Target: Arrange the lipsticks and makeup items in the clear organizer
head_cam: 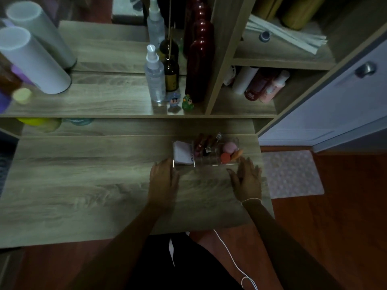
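**Hands at the organizer**

The organizer (206, 152) sits on the desk (83, 181) toward 1 o'clock. It holds a white case (182, 153) at 9, lipsticks (202, 144) in the middle, sponges (229, 151) at 3. The left hand (164, 176) and right hand (248, 177) lie open, fingertips at its near corners.

A: What's on the back ledge?
B: Clear spray bottle (155, 80), amber reed diffuser bottle (171, 73) just beside it, tall dark red bottle (200, 59) to the right. Two small figurines (181, 101) in front. Mirror behind doubles them.
A: Left side?
B: White cylinder (35, 61), tilted.
A: Elsewhere?
B: Pink bottles (266, 85) lying in the side shelf, patterned mat (293, 174) on the floor right of the table (83, 185).
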